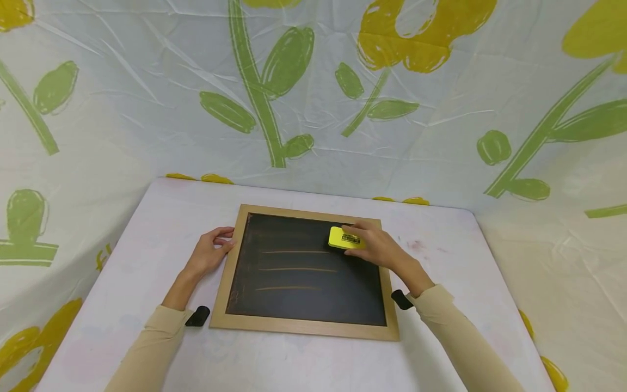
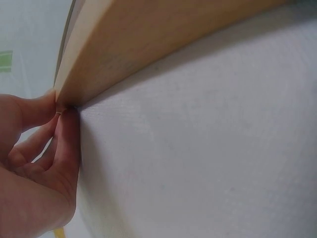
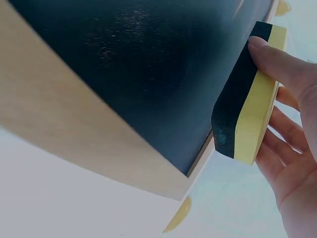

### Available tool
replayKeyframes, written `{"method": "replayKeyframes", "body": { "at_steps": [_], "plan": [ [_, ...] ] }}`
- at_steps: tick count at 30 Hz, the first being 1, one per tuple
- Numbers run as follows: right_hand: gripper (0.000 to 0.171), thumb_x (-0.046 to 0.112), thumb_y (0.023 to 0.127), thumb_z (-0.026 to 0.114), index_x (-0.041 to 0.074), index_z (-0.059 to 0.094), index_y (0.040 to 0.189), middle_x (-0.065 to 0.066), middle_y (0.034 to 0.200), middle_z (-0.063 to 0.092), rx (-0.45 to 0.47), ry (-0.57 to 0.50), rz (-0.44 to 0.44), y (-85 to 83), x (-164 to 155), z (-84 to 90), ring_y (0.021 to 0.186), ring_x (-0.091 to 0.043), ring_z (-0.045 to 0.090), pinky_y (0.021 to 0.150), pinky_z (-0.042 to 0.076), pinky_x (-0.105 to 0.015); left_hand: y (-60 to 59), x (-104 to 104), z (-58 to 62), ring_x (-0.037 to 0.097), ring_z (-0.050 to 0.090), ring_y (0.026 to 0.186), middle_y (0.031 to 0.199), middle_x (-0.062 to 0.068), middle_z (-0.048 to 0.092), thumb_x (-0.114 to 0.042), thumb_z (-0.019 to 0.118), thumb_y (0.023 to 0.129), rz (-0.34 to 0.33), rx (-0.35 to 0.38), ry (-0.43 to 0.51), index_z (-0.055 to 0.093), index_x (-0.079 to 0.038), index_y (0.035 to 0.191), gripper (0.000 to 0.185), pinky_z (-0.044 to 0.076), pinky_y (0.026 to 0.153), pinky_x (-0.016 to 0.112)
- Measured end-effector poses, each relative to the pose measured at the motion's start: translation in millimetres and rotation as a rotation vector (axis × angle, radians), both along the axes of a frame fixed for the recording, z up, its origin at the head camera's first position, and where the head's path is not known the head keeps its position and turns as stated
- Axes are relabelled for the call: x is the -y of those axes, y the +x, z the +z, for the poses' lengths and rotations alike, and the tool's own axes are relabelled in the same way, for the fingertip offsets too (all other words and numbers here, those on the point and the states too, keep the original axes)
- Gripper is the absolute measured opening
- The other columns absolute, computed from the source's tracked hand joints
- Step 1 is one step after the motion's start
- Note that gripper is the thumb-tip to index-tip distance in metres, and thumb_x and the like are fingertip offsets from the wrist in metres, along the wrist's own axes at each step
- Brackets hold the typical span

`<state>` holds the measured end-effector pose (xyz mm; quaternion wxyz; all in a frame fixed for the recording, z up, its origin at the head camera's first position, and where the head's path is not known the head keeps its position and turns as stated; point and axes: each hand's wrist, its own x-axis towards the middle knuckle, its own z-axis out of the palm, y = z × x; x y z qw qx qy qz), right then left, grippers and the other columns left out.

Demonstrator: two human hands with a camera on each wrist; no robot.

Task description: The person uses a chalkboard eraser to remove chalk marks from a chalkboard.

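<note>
A chalkboard with a light wooden frame lies flat on the table, its black surface marked with three faint chalk lines. My right hand grips a yellow eraser and holds it on the board near the upper right corner. In the right wrist view the eraser shows a dark felt underside against the black surface. My left hand rests against the frame's left edge, fingers loosely curled; in the left wrist view its fingertips touch the wooden frame.
The white table has rounded far corners and is hemmed in by a flower-print cloth backdrop on three sides. Faint pinkish smudges mark the tabletop right of the board. Black wrist straps sit by both sleeves.
</note>
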<state>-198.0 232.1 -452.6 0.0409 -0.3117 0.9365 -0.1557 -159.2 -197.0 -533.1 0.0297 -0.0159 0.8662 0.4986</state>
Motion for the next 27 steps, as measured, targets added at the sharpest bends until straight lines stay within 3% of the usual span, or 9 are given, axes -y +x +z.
{"method": "replayKeyframes", "body": {
  "at_steps": [8,27],
  "plan": [
    [0.066,0.025,0.085,0.086,0.004,0.061,0.143,-0.02,0.128,0.063,0.014,-0.021,0.008,12.6,-11,-1.7,0.106,-0.033,0.065,0.089,0.055,-0.049,0.2,0,1.1,0.036,0.062,0.11,0.131,0.025,0.063,-0.013,0.063,0.103,-0.005,0.022,0.008,0.055,0.004,0.142,0.044,0.049,0.086,0.038],
    [0.067,0.03,0.085,0.087,0.006,0.062,0.142,-0.015,0.124,0.065,0.009,0.001,0.001,26.8,-17,-21.5,0.103,-0.029,0.065,0.089,0.056,-0.046,0.1,1,-0.3,0.035,0.063,0.11,0.13,0.024,0.064,-0.014,0.064,0.103,0.0,0.014,0.005,0.055,0.003,0.142,0.044,0.049,0.087,0.039]
  ]
}}
